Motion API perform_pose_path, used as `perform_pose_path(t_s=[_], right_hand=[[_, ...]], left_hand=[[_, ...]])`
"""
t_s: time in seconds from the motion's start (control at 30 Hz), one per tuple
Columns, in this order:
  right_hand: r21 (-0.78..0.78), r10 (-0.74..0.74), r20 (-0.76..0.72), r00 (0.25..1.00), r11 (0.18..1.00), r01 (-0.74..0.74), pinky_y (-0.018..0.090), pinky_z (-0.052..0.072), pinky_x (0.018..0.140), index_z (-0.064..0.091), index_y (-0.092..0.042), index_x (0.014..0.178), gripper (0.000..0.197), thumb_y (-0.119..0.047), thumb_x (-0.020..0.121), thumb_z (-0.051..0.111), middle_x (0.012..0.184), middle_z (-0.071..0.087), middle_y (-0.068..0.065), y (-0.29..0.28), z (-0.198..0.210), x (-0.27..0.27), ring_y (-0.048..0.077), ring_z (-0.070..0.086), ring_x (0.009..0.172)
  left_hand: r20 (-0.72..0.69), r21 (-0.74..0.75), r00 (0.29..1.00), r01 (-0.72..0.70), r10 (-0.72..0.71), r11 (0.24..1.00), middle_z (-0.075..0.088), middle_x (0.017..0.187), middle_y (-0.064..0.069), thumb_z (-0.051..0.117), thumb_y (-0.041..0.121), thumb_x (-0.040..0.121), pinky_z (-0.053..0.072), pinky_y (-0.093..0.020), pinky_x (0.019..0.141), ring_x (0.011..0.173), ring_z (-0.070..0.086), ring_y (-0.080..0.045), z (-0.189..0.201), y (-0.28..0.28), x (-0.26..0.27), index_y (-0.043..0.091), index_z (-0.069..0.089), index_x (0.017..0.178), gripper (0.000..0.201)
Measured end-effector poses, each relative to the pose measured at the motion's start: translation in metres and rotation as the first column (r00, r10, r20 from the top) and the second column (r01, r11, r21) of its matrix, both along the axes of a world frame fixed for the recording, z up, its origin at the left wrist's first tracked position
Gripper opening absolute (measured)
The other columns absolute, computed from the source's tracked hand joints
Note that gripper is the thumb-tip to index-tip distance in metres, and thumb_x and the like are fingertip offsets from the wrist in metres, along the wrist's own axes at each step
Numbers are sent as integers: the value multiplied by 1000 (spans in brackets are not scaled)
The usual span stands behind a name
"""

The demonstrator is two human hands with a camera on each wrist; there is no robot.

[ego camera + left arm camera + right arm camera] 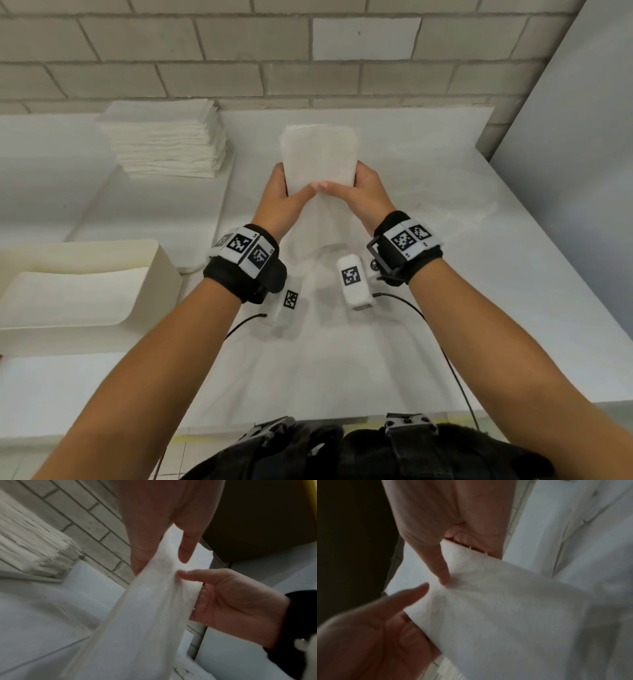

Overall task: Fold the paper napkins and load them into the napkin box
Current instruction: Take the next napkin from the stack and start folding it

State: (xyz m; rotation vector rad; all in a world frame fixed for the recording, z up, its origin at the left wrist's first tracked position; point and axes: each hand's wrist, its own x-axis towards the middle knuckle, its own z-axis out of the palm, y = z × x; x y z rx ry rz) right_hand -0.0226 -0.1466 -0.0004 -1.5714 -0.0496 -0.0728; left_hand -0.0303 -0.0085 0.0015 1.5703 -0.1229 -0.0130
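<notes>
A white paper napkin [320, 154] is held up above the table's middle, its lower part hanging down towards me. My left hand [281, 195] grips its left edge, thumb across the front. My right hand [363, 190] grips the right edge the same way, and the two thumb tips nearly meet. In the left wrist view, the left hand [163, 540] pinches the napkin [145, 615], with the right hand [231, 601] beside it. In the right wrist view, the right hand [445, 534] pinches the napkin [505, 608]. The cream napkin box [161, 270] lies at the left, with napkins [68, 298] inside.
A tall stack of unfolded white napkins [168, 140] stands at the back left near the brick wall [308, 51]. A white cloth [411, 240] covers the table. A grey panel [582, 154] borders the right side.
</notes>
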Motion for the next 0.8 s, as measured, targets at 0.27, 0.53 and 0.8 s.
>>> perform_pose_path(t_s=[0.27,0.53,0.8], right_hand=[[-199,-44,33,998,979,50,40,49,95,44,-9,123,40,1,86,54,114,56,3,5,-17,-12,18,56,106],[-215,-60,45,997,974,69,35,49,94,46,-11,127,42,-1,87,54,114,58,3,13,-25,-21,17,57,106],[-229,-33,-73,997,973,16,44,49,95,57,-8,119,33,-6,86,59,115,65,12,4,-33,-23,25,62,105]], left_hand=[[17,65,996,-84,83,994,47,118,3,60,10,89,45,-39,100,111,51,-13,-14,-7,-7,7,29,129,50],[56,84,992,-122,117,989,47,112,4,48,4,93,47,-10,70,93,51,0,-19,-12,-13,5,26,133,46],[15,167,996,-86,85,982,53,111,2,51,9,92,48,-34,92,109,55,-19,-25,-5,-14,7,38,128,38]])
